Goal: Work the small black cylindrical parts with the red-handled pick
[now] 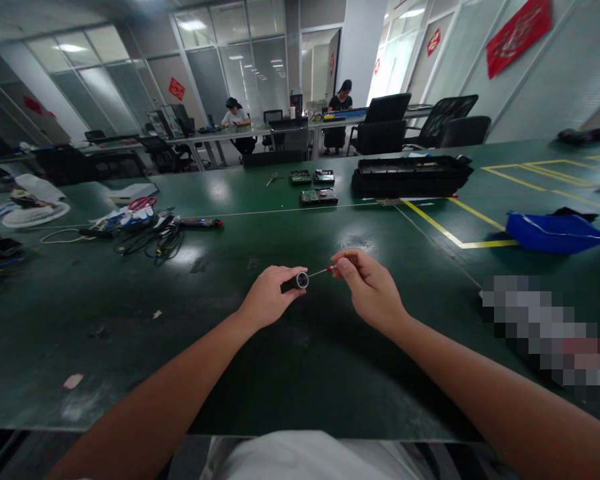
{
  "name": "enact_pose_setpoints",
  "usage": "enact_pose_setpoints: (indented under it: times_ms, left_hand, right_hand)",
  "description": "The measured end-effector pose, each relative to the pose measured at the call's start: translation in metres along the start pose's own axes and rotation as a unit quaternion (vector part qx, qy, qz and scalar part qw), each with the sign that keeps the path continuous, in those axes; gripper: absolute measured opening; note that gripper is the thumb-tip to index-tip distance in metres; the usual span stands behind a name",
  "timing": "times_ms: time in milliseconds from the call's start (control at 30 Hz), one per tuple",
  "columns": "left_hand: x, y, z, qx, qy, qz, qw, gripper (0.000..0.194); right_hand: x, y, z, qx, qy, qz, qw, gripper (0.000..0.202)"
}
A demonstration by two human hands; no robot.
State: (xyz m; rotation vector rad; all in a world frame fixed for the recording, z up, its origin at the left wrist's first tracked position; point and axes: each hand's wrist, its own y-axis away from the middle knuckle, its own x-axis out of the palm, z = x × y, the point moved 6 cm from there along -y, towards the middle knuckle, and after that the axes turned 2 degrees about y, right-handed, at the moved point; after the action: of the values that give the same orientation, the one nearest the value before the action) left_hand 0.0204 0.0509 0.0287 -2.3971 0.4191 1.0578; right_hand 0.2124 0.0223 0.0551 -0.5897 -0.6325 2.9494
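My left hand is closed around a short black cylinder with a pale ring at its round end, which faces right and toward me. Its kind is hard to make out. Between thumb and fingers, my right hand pinches a thin screwdriver with a red part near the fingers; most of its handle is hidden by the hand. The metal shaft points left, and its tip meets the cylinder's ringed end. Whether the tip goes inside cannot be seen. Both hands are above the green table.
Several circuit-board-like drives lie ahead, beside a long black housing. Tangled black cables and red-handled scissors are at left. A blue tray and a blurred-out item lie at right. Two people sit at far desks.
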Motion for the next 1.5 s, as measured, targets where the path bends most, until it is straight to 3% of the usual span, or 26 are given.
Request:
enact_pose_setpoints:
  times_ms: [100, 200, 333, 567, 800, 967, 1133, 1333, 1500]
  left_hand:
    - [-0.004, -0.001, -0.005, 0.034, -0.006, -0.004, 0.999, 0.039]
    - [-0.008, -0.001, -0.006, 0.051, -0.010, -0.012, 0.999, 0.038]
    - [-0.009, -0.001, -0.001, 0.036, -0.009, -0.027, 0.999, 0.040]
    - [-0.007, 0.000, -0.002, 0.016, -0.017, -0.019, 1.000, 0.041]
    - [-0.006, 0.000, -0.001, 0.013, -0.021, -0.015, 1.000, 0.040]
    - [-0.004, 0.001, 0.000, 0.010, -0.018, -0.015, 1.000, 0.041]
    - [-0.004, 0.000, -0.002, 0.006, -0.020, -0.007, 1.000, 0.040]
    - [-0.004, 0.000, 0.003, 0.000, -0.017, -0.016, 1.000, 0.040]
    - [-0.002, -0.001, 0.003, 0.001, -0.015, -0.004, 1.000, 0.039]
  right_hand:
    - [-0.001, -0.007, -0.014, 0.065, -0.090, -0.026, 0.993, 0.026]
    - [0.007, -0.012, -0.033, 0.170, -0.254, -0.002, 0.952, 0.030]
    - [0.007, -0.013, -0.040, 0.202, -0.314, -0.026, 0.927, 0.025]
    - [0.004, -0.010, -0.030, 0.101, -0.201, -0.039, 0.974, 0.028]
    - [0.000, -0.008, -0.019, 0.071, -0.113, -0.030, 0.991, 0.028]
    - [-0.004, -0.006, -0.009, 0.047, -0.058, -0.030, 0.997, 0.025]
    - [-0.004, -0.003, -0.001, 0.019, 0.009, 0.025, 0.999, 0.023]
    - [-0.002, 0.003, 0.019, -0.085, 0.085, 0.071, 0.990, 0.014]
    - [-0.002, 0.002, 0.019, -0.068, 0.139, 0.040, 0.987, 0.031]
